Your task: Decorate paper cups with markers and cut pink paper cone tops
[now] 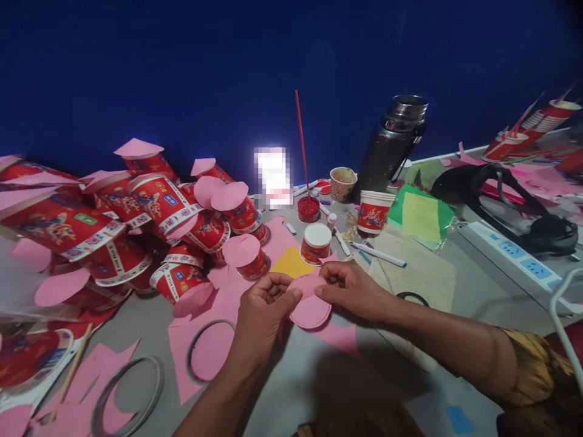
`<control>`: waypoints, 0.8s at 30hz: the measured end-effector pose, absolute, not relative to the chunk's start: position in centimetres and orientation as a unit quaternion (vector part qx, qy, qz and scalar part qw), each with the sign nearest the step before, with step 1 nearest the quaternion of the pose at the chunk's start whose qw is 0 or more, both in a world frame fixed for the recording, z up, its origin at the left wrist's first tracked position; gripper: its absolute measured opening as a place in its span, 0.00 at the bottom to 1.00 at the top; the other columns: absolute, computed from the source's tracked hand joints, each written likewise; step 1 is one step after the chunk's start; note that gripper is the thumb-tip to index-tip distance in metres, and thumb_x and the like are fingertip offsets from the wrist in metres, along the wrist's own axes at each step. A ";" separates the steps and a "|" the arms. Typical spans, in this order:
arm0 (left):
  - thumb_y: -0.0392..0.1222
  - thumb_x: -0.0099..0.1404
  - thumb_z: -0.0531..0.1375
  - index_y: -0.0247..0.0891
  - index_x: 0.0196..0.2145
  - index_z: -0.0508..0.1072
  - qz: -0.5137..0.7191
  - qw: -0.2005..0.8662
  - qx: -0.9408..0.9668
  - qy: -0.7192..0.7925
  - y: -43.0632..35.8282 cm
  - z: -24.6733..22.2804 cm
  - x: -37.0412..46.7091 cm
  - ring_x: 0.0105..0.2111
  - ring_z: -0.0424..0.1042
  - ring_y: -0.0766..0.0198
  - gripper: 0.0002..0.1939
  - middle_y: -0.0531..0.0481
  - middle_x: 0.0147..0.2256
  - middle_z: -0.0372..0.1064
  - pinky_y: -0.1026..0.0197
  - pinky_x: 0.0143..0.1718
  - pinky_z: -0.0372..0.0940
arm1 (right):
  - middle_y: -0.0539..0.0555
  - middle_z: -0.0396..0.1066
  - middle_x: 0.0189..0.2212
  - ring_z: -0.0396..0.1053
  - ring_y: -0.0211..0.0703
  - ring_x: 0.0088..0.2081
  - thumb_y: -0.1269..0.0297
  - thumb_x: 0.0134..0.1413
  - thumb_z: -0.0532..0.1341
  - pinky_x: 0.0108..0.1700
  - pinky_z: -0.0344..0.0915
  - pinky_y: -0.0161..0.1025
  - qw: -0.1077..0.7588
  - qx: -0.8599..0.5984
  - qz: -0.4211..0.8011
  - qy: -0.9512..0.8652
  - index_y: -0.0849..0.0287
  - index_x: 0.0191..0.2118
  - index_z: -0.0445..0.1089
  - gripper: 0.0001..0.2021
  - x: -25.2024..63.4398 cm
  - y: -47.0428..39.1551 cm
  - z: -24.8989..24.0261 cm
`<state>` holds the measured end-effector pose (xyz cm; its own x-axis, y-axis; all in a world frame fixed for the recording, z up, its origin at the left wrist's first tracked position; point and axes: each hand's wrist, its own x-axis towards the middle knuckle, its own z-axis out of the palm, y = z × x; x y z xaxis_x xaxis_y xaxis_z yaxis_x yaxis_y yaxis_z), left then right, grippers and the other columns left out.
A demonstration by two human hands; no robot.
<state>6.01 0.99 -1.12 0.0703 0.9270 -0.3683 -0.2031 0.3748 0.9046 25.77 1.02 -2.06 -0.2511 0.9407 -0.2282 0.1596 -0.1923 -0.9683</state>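
Between my two hands is a round pink paper disc (310, 311), its face turned up toward me. My left hand (268, 303) pinches its left edge with the thumb on top. On the upper right edge, my right hand (344, 288) grips the same disc between thumb and fingers. Just beyond stands an upturned red paper cup (316, 246) with a white base on top. To its left, another red cup (252, 267) carries a pink paper circle (240, 250). A yellow paper piece (291, 262) and cut pink paper (225, 297) lie beneath and around them.
Red cups with pink tops (164, 203) pile up at left. Grey rings (159, 379) lie in front. A red pot (308, 209) with an upright stick, a dark flask (387, 145), stacked cups (374, 212), pens (378, 254) and a power strip (510, 249) stand or lie rightward.
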 end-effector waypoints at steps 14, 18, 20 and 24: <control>0.43 0.46 0.77 0.36 0.25 0.80 0.409 0.597 0.419 0.549 0.9 -1.0 6.2 0.28 0.68 0.66 0.12 0.50 0.26 0.75 0.64 0.31 0.63 | 0.43 0.58 0.23 0.55 0.35 0.26 0.59 0.50 0.66 0.27 0.50 0.35 0.303 -0.498 0.575 -0.574 0.55 0.29 0.64 0.10 25.9 0.9 -2.1; 0.44 0.46 0.76 0.36 0.23 0.77 0.401 0.585 0.441 0.551 0.9 -1.1 6.1 0.25 0.63 0.69 0.14 0.53 0.24 0.71 0.66 0.28 0.57 | 0.42 0.57 0.22 0.54 0.34 0.26 0.61 0.51 0.65 0.27 0.50 0.34 0.295 -0.487 0.574 -0.589 0.55 0.28 0.62 0.10 25.9 1.0 -2.0; 0.45 0.47 0.75 0.37 0.23 0.74 0.401 0.582 0.444 0.550 0.9 -1.2 6.1 0.25 0.61 0.70 0.15 0.56 0.23 0.68 0.67 0.27 0.57 | 0.42 0.57 0.22 0.54 0.34 0.25 0.62 0.52 0.65 0.27 0.50 0.33 0.292 -0.482 0.578 -0.589 0.55 0.28 0.63 0.10 25.9 0.9 -1.9; 0.44 0.44 0.76 0.38 0.29 0.73 0.409 0.583 0.433 0.553 0.9 -1.3 6.1 0.27 0.66 0.69 0.18 0.56 0.26 0.70 0.67 0.30 0.61 | 0.43 0.58 0.23 0.54 0.34 0.26 0.62 0.51 0.65 0.27 0.51 0.33 0.287 -0.471 0.586 -0.593 0.56 0.28 0.64 0.09 25.9 0.9 -1.9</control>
<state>6.11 0.95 -1.33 0.0538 0.9557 -0.2895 0.0017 0.2898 0.9571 25.92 0.86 -1.92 -0.3908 0.8958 -0.2117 0.2233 -0.1309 -0.9659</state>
